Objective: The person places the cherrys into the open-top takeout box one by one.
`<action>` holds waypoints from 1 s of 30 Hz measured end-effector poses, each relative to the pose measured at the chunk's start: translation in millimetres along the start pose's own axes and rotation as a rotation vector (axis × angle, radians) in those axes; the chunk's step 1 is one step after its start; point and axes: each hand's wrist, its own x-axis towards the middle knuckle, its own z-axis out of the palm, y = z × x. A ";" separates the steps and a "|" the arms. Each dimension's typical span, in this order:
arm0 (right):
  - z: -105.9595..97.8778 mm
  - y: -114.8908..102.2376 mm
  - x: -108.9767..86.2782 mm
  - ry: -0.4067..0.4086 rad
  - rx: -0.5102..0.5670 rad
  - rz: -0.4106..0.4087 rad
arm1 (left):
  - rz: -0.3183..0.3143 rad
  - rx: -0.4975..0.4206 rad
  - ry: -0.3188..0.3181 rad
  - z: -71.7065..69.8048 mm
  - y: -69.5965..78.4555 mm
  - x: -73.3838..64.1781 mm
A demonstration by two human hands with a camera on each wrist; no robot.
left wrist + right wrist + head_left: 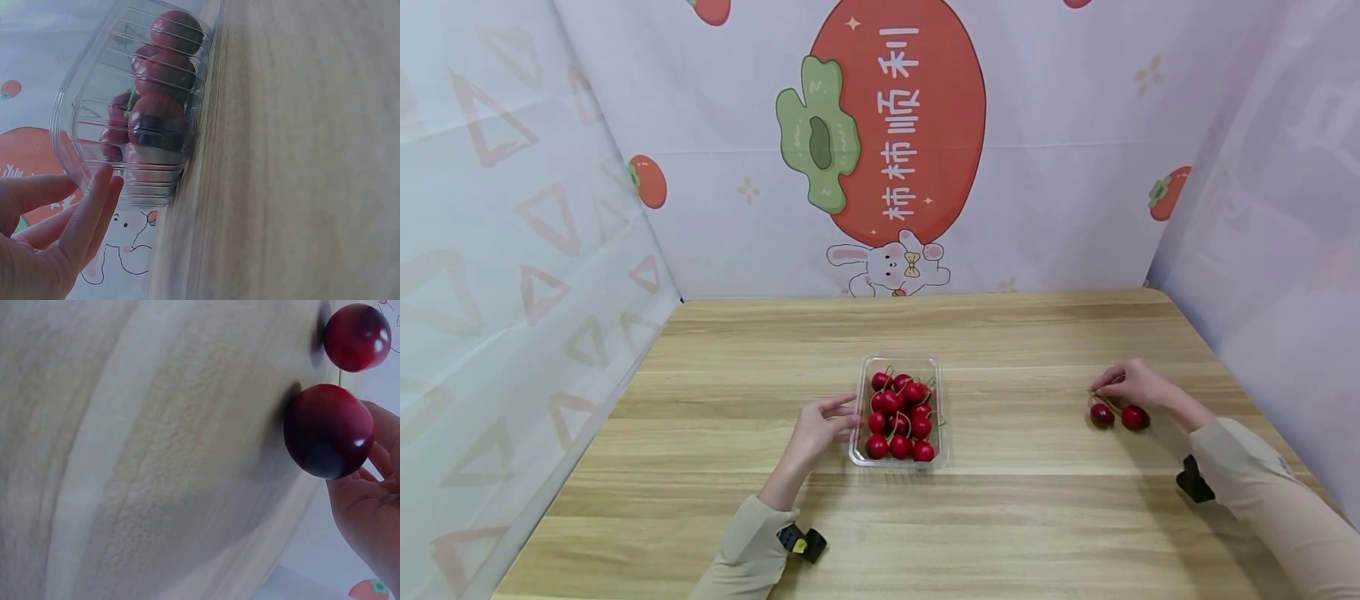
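A clear plastic container (859,454) of red cherries (891,402) stands mid-table, several green stems poking up from the fruit. At its left wall is my left hand (820,425), fingers extended and fingertips right at the side and rim. The left wrist view shows these fingers (94,212) close against the container's ribbed end. On the right of the table my right hand (1138,385) pinches the stems of a pair of cherries (1135,417). In the right wrist view the nearer cherry (328,431) partly covers the fingers, and the other cherry (357,337) sits beyond it.
The wood-grain table (1022,517) carries the container and the cherry pair. A printed cloth (1045,100) hangs behind its far edge, with more cloth at the left and right sides. Dark wrist cameras sit on both sleeves (1247,475).
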 end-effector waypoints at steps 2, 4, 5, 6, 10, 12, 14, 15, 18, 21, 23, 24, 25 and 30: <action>-0.6 -1.0 -0.7 0.013 -0.005 0.001 | 0.004 0.000 -0.005 -0.2 -0.5 0.1; -1.2 -2.4 -1.5 0.024 0.001 0.005 | 0.006 -0.005 -0.008 -0.3 -1.1 0.4; -1.7 -3.3 -2.0 0.027 0.006 0.007 | 0.009 -0.010 -0.011 -0.4 -1.4 0.5; -2.1 -4.1 -2.3 0.031 0.014 0.016 | 0.010 -0.016 -0.010 -0.4 -1.7 0.6; -4.9 -8.4 -3.2 0.026 0.051 0.044 | 0.013 -0.037 -0.007 -0.4 -2.2 0.9; -6.3 -10.4 -3.1 0.020 0.071 0.057 | 0.010 -0.039 -0.002 -0.4 -2.5 1.0; -7.4 -12.0 -3.1 0.014 0.095 0.066 | 0.009 -0.039 0.000 -0.4 -2.7 1.2; -8.0 -12.9 -3.2 0.011 0.109 0.068 | 0.010 -0.039 0.000 -0.4 -2.8 1.3; -9.2 -15.6 -3.6 0.010 0.148 0.074 | 0.007 -0.040 0.000 -0.5 -3.0 1.4; -10.0 -19.9 -3.8 0.014 0.173 0.073 | 0.004 -0.042 0.004 0.0 -1.9 0.8; -10.3 -22.4 -3.3 0.018 0.180 0.070 | 0.001 -0.045 0.006 0.2 -1.4 0.8; -10.5 -23.6 -3.0 0.018 0.184 0.073 | 0.000 -0.047 0.005 0.3 -1.2 0.8; -10.7 -24.8 -2.7 0.019 0.185 0.075 | 0.000 -0.050 0.004 0.4 -1.2 1.0; -11.7 -29.7 -0.1 0.021 0.186 0.097 | -0.001 -0.060 -0.005 0.4 -1.4 1.7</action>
